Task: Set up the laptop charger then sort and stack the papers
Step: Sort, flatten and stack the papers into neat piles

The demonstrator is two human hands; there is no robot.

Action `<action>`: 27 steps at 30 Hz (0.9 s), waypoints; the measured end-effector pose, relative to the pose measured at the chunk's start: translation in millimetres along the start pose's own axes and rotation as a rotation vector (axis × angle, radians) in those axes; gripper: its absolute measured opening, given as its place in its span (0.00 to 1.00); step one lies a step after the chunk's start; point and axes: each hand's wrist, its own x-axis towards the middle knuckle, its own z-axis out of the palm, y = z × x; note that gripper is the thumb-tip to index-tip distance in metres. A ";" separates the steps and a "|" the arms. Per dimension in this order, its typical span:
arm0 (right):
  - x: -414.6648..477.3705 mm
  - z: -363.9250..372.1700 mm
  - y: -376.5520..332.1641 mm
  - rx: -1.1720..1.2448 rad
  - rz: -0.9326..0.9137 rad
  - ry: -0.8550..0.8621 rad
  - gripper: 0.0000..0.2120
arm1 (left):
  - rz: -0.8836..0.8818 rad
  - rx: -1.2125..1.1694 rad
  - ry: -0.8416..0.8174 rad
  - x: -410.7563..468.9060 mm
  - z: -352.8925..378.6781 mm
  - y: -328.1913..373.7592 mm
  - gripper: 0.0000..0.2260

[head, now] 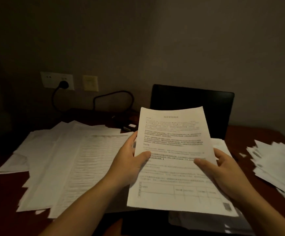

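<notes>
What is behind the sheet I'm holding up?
Behind the sheet, held by the left hand and right hand, the dark laptop screen stands upright. The sheet covers its lower part and any keyboard, so those cannot be seen.

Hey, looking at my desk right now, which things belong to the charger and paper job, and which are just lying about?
Part of the job:
- printed sheet, gripped by the left hand and right hand
- left paper spread
- right paper pile
- laptop
- charger plug, in the wall socket

Just there:
- cream wall plate
- desk
</notes>
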 end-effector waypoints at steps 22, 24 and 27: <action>-13.9 -93.9 72.0 -0.810 0.031 0.269 0.09 | 0.167 0.878 -0.085 9.3 100.5 -28.4 0.11; -14.1 -93.9 72.5 -0.897 0.050 0.227 0.09 | 0.178 0.959 -0.071 10.2 101.8 -30.6 0.10; -15.1 -94.4 65.5 -0.994 0.049 0.190 0.12 | 0.191 0.980 -0.081 12.4 101.6 -31.5 0.08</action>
